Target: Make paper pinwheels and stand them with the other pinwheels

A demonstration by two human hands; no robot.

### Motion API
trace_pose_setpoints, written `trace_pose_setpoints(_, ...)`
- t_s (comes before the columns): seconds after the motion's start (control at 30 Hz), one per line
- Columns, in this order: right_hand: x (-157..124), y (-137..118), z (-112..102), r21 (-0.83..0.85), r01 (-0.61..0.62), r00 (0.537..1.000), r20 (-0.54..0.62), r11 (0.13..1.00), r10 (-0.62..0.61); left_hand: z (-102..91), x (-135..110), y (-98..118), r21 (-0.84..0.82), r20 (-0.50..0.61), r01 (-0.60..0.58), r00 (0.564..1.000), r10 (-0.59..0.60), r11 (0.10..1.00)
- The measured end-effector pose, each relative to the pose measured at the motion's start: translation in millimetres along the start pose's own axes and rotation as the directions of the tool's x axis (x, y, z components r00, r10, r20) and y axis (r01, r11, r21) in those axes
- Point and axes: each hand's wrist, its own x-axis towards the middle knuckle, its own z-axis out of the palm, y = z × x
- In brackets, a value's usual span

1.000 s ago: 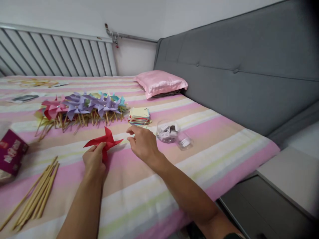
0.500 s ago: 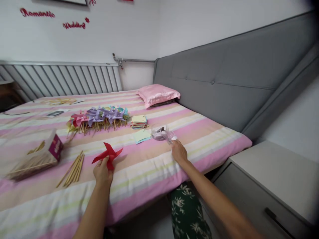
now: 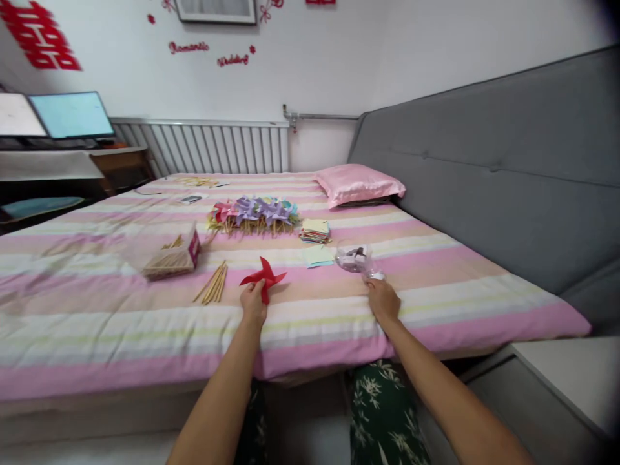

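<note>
My left hand (image 3: 252,301) pinches a red paper pinwheel (image 3: 264,279) at its folded centre, just above the striped bedspread. Over to the right, the fingers of my right hand (image 3: 383,301) are drawn together at a small clear plastic container (image 3: 374,274). Whatever they hold there is too small to make out. Touching or close behind it is a round clear container (image 3: 352,257) with dark and white bits inside. Pale paper squares (image 3: 318,256) lie left of that container, and a stack of coloured paper squares (image 3: 314,230) sits behind them.
Finished pinwheels (image 3: 261,212) in several colours lie in a row on sticks. Loose sticks (image 3: 213,283) are left of my left hand, near a clear box of sticks (image 3: 170,258). A pink pillow (image 3: 358,184) rests by the grey headboard (image 3: 484,129); a nightstand (image 3: 566,368) stands right.
The view has swung left, bringing two monitors and a desk into sight. My left hand still holds the red pinwheel, and my right hand remains at the small clear container.
</note>
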Motion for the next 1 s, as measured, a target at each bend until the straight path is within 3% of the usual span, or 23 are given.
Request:
trace_pose_setpoints(0.33,3.0,7.0,24.9,-0.087,-0.008,0.995,-0.104,0.996,-0.001,-4.1,5.4,-14.9,0.102,0.029,0.0,1.0,-0.003,0.995)
trace_pose_setpoints(0.43,5.5,6.1,26.7,-0.157,-0.032,0.998,-0.062,0.987,0.022,3.0,4.0,-14.3,0.133,0.014,0.029,0.999,-0.031,0.991)
trace_pose_setpoints(0.57,7.4,4.7,27.0,-0.197,-0.059,0.998,0.008,0.979,0.062,12.3,-7.6,-3.7,0.132,0.001,0.086,0.996,-0.087,0.987)
trace_pose_setpoints(0.8,2.7,9.3,29.9,-0.149,-0.058,0.994,-0.105,0.987,0.042,5.4,-39.3,23.4,0.137,0.035,0.119,0.992,-0.125,0.983)
trace_pose_setpoints(1.0,8.3,11.1,30.1,-0.146,-0.048,0.989,-0.146,0.988,0.027,-8.8,-44.4,27.9,0.161,0.045,0.113,0.992,-0.122,0.98)
